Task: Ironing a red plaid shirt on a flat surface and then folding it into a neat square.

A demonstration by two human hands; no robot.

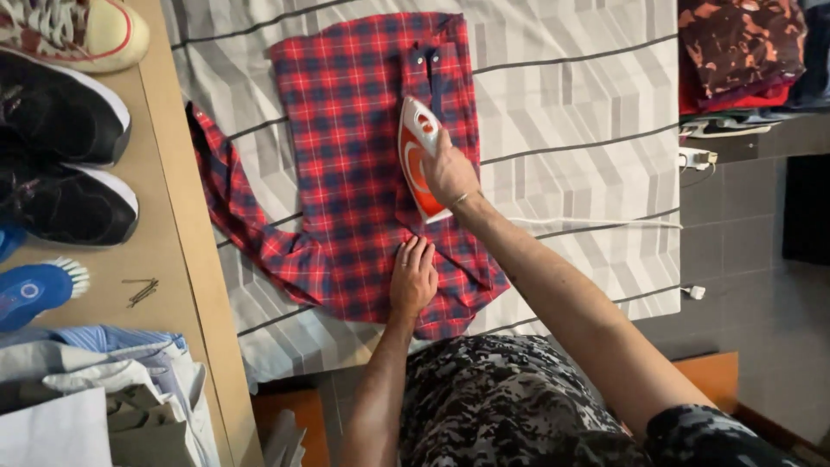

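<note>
A red and blue plaid shirt [354, 156] lies spread on a surface covered with a grey and white striped sheet [571, 112]. My right hand [450, 173] grips the handle of an orange and white iron [417, 143] that rests on the shirt near its button placket. My left hand [413, 278] lies flat on the shirt's lower part, fingers together, pressing the fabric down. One sleeve [229, 203] trails off to the left.
A wooden shelf [173, 233] at the left bears several shoes [65, 112], a blue brush [35, 290] and folded clothes [104, 389]. The iron's white cord [596, 223] runs right across the sheet. More clothes [743, 52] are piled at upper right above the tiled floor [743, 259].
</note>
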